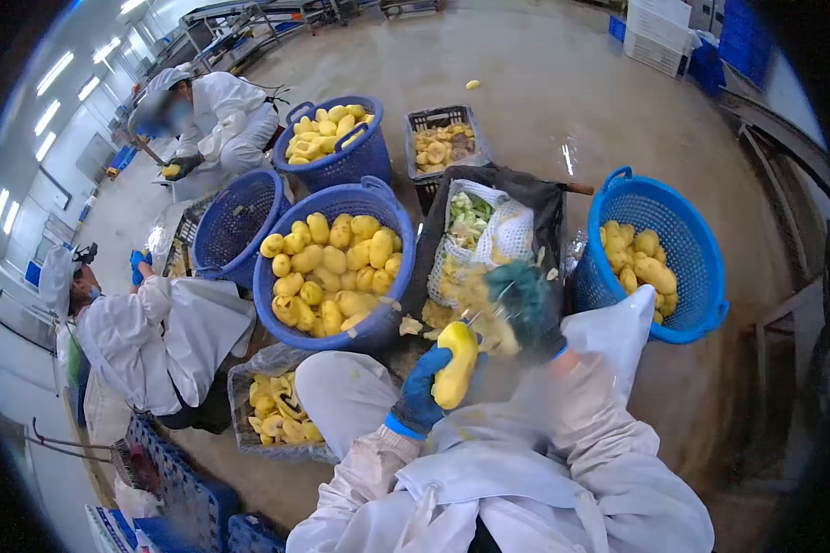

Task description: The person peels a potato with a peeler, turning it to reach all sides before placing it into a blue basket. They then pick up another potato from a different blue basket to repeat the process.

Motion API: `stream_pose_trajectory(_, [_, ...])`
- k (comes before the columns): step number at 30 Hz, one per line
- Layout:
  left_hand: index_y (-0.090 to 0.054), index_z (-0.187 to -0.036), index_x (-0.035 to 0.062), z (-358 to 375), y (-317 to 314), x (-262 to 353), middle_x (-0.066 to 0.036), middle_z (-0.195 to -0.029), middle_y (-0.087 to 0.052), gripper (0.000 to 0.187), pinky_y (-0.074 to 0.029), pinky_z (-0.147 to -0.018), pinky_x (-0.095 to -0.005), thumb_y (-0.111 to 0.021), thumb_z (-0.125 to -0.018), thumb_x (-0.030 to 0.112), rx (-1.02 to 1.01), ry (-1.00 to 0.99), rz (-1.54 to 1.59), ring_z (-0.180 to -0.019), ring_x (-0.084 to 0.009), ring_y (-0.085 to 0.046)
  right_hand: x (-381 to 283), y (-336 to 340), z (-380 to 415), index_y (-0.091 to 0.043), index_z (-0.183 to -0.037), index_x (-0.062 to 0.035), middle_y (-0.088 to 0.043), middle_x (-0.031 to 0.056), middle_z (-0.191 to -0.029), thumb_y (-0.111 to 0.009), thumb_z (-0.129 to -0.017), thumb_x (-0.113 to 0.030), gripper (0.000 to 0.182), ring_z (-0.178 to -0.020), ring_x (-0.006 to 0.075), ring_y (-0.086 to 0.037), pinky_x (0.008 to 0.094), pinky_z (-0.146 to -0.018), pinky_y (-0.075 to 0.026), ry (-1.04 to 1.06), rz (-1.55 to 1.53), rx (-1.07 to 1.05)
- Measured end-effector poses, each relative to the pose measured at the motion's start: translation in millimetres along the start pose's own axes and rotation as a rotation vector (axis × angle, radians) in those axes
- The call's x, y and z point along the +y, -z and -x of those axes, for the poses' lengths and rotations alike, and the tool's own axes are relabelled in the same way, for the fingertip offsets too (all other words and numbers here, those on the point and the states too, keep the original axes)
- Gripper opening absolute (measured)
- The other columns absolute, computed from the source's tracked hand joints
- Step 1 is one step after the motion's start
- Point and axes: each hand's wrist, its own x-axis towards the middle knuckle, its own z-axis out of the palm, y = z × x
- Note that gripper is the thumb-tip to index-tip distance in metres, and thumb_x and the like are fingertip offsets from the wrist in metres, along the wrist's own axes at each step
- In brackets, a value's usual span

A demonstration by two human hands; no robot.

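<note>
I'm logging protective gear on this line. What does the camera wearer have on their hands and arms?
The left hand wears a blue glove with a lighter blue cuff; the right hand a teal-green glove, motion-blurred. Both arms are in long white sleeves, smeared with yellowish stains.

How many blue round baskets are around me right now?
4: one full basket ahead, an empty one left of it, another full behind, and one at right. Others may be out of frame.

The right hand (523,300), at about one o'clock from the yellow fruit (456,363), is smeared by motion blur; whatever tool it grips cannot be made out. The co-worker's face at ten o'clock is blurred.
</note>
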Motion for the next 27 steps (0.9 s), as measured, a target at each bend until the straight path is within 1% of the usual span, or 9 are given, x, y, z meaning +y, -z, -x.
stream_pose_trajectory(2, [-0.04, -0.135, 0.0057, -3.6, 5.9, -4.8, -0.014, -0.123, -0.054, 0.058, -0.053, -0.083, -0.039, -0.058, -0.085, 0.029, -0.009, -0.005, -0.065, -0.105, -0.0268, -0.057, 39.4, 7.8, 5.4, -0.061, -0.102, -0.0029, -0.063, 0.0065, -0.092, -0.054, -0.084, -0.007, 0.02, -0.08, 0.0168, -0.059, 0.0295, -0.074, -0.048, -0.204, -0.048, -0.048])
stream_pose_trajectory(6, [-0.037, -0.137, 0.0042, -0.5, -5.5, -0.7, -0.014, -0.124, -0.052, 0.061, -0.052, -0.085, -0.0397, -0.059, -0.083, 0.024, -0.045, -0.141, -0.188, -0.108, -0.0274, -0.056, 48.0, 32.5, -4.6, -0.06, -0.103, -0.002, -0.064, 0.0075, -0.095, -0.052, -0.084, -0.001, 0.02, -0.082, 0.0166, -0.06, 0.0292, -0.077, -0.048, -0.22, -0.248, 0.061])
stream_pose_trajectory(8, [-0.035, -0.139, 0.0021, -1.6, -9.5, 2.0, -0.014, -0.124, -0.051, 0.064, -0.052, -0.085, -0.0384, -0.059, -0.082, 0.02, -0.044, -0.26, -0.393, -0.108, -0.0251, -0.056, 6.3, 8.9, -2.0, -0.06, -0.101, -0.0022, -0.064, 0.0088, -0.096, -0.051, -0.086, -0.002, 0.017, -0.082, 0.0161, -0.06, 0.0291, -0.077, -0.049, -0.006, 0.239, -0.041])
stream_pose_trajectory(12, [-0.034, -0.139, -0.0007, -6.1, -7.6, -4.4, -0.012, -0.125, -0.05, 0.064, -0.049, -0.087, -0.0341, -0.056, -0.08, 0.012, 0.082, -0.364, -0.615, -0.107, -0.0215, -0.054, 59.1, 11.9, 8.8, -0.06, -0.103, -0.0029, -0.063, 0.008, -0.093, -0.059, -0.086, -0.011, 0.019, -0.079, 0.0156, -0.06, 0.0294, -0.074, -0.05, -0.314, -0.389, 0.148])
stream_pose_trajectory(15, [-0.035, -0.138, -0.0012, -2.1, -10.5, -1.0, -0.012, -0.126, -0.049, 0.062, -0.046, -0.092, -0.0331, -0.056, -0.081, 0.01, 0.088, -0.511, -0.765, -0.109, -0.0218, -0.053, 44.2, 25.2, 1.1, -0.06, -0.106, -0.0023, -0.063, 0.0075, -0.093, -0.061, -0.086, -0.016, 0.024, -0.078, 0.0164, -0.06, 0.0291, -0.074, -0.049, -0.458, -0.448, 0.269])
stream_pose_trajectory(16, [-0.033, -0.139, -0.001, -2.6, -5.8, 0.2, -0.011, -0.134, -0.043, 0.063, -0.034, -0.103, -0.033, -0.059, -0.083, 0.009, 0.073, -0.486, -0.816, -0.121, -0.0208, -0.043, 21.9, 9.7, 7.8, -0.06, -0.104, -0.002, -0.064, 0.0075, -0.093, -0.062, -0.086, -0.021, 0.027, -0.078, 0.0166, -0.06, 0.0292, -0.073, -0.049, -0.169, -0.027, 0.022])
stream_pose_trajectory(19, [-0.035, -0.138, -0.0011, -4.8, -9.5, -2.2, -0.012, -0.134, -0.043, 0.063, -0.034, -0.103, -0.0334, -0.062, -0.082, 0.01, 0.084, -0.523, -0.966, -0.121, -0.0219, -0.043, 50.9, 3.0, 12.2, -0.061, -0.103, -0.0021, -0.064, 0.0063, -0.092, -0.061, -0.087, -0.025, 0.028, -0.079, 0.0156, -0.06, 0.0291, -0.073, -0.049, 0.041, -0.068, -0.083])
stream_pose_trajectory(22, [-0.036, -0.137, -0.0013, -3.2, -10.7, 10.1, -0.012, -0.133, -0.044, 0.062, -0.034, -0.103, -0.034, -0.061, -0.081, 0.009, 0.022, -0.657, -1.094, -0.121, -0.0222, -0.044, 55.1, 23.2, -4.4, -0.06, -0.105, -0.0026, -0.063, 0.0059, -0.093, -0.054, -0.09, -0.018, 0.022, -0.08, 0.0151, -0.059, 0.0288, -0.073, -0.048, -0.2, -0.208, 0.11])
stream_pose_trajectory(27, [-0.035, -0.138, -0.0009, -4.9, -10.1, 4.5, -0.013, -0.128, -0.048, 0.067, -0.043, -0.095, -0.034, -0.062, -0.077, 0.012, 0.052, -0.632, -1.055, -0.114, -0.023, -0.051, 52.5, 5.0, 7.3, -0.059, -0.103, -0.0018, -0.063, 0.0071, -0.093, -0.051, -0.089, -0.011, 0.019, -0.081, 0.0146, -0.059, 0.0284, -0.075, -0.048, -0.102, 0.008, 0.003])
